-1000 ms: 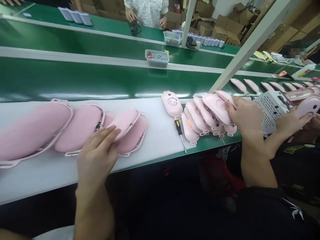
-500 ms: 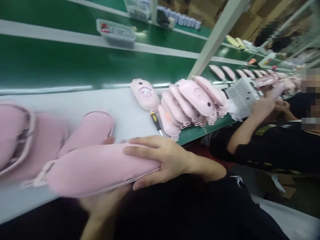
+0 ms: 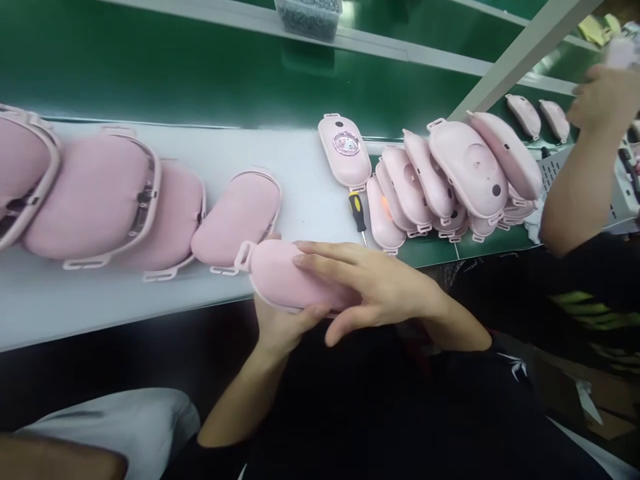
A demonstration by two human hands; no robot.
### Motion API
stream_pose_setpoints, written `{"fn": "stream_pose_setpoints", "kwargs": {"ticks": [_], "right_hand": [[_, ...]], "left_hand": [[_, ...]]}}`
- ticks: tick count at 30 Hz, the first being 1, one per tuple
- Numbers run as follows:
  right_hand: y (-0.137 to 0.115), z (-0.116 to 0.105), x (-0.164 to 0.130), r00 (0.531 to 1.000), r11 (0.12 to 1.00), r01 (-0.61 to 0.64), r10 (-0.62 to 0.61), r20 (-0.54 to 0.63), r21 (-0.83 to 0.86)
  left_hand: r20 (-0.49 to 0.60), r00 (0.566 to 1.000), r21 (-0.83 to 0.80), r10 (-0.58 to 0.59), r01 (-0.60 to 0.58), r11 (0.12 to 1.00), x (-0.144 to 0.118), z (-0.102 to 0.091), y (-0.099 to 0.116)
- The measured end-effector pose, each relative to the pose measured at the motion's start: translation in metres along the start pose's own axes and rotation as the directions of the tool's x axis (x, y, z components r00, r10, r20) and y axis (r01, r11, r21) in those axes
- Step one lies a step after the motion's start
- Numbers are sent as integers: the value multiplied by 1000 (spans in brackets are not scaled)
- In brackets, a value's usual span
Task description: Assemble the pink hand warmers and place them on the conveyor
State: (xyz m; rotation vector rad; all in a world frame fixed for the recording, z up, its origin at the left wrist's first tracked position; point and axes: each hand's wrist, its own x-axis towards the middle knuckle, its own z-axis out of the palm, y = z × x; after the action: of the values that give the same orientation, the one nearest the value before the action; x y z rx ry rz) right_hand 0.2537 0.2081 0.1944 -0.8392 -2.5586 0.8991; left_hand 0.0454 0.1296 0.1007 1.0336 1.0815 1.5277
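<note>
- The pink case is up in the person's two hands, in front of the body. It looks to be held off the tabletop, by the front edge.
- The case lies long ways from left to right, with its right end a bit lower in view. A little loop sticks out at its left end.
- The left hand is under the case. It is curled around it and has hold of it, with its thumb up on the near side.
- The right hand is on top, over the right end. Its fingers lie flat and a bit spread on the case, and its thumb points away, so it is not curled tight.
- Both hands are right at the case, so neither one is nearer.
- The green tabletop has a white mat on it.
- On the left, a row of cases leans along the mat. The end one is just beside the held case.
- Bare mat shows behind the hands. Then come a screwdriver, a case with a picture and a pile of cases.
- Far right, a co-worker's arm reaches up, well apart from these hands.
</note>
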Motion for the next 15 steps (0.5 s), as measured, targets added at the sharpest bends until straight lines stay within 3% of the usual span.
{"fn": "stream_pose_setpoints", "kwargs": {"ticks": [3, 6, 8, 12, 15], "right_hand": [[1, -7, 4, 997, 998, 41, -43, 68, 40], [-1, -9, 6, 999, 998, 27, -25, -32, 57], [-7, -7, 7, 996, 998, 13, -18, -92, -61], [-24, 2, 14, 997, 924, -52, 28, -67, -379], [-27, 6, 18, 998, 902, -33, 7, -62, -431]], "left_hand": [[-8, 999, -73, -34, 33, 997, -2, -3, -6], [39, 999, -107, -28, 32, 994, -2, -2, -8], [76, 997, -70, -25, 31, 997, -2, -2, -8], [66, 998, 4, -7, 7, 1000, -4, -6, -8], [86, 996, 24, -18, 16, 1000, -5, -9, -7]]}}
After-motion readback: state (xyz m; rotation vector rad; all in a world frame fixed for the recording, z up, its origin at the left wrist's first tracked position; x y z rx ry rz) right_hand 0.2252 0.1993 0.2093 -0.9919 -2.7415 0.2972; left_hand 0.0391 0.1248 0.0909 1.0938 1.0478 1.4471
